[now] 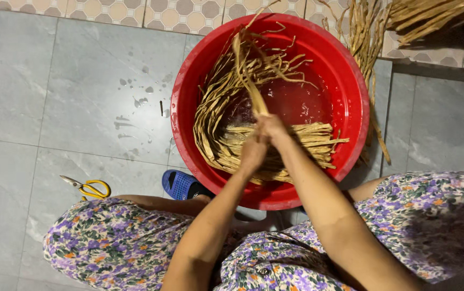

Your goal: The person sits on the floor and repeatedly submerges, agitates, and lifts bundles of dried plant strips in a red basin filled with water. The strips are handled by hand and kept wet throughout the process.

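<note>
**A:** Head camera has you looking straight down into the red basin (pixel 345 70). Your left hand (pixel 253 153) and right hand (pixel 272 126) are pressed together at its centre, both closed on one tan fibre strip (pixel 245 70) that rises toward twelve o'clock.

**B:** And the rest of the strips?

**A:** The soaking bundle (pixel 216 108) curls along the basin's nine o'clock wall and fans out toward three o'clock beneath your wrists, lying in shallow water. More dry strips (pixel 364 37) lean against the rim at one o'clock.

**B:** What could go wrong from here?

**A:** You're gripping wet fibre, so I'd judge a slip likely if you pull hard; the strip may also snap or tangle with its neighbours. Water is already spotted on the grey floor tiles (pixel 81 91) at ten o'clock, and more splashing could make them slick near your blue sandal (pixel 181 186). The yellow-handled scissors (pixel 89 188) lie at eight o'clock, close beside your knee.
</note>
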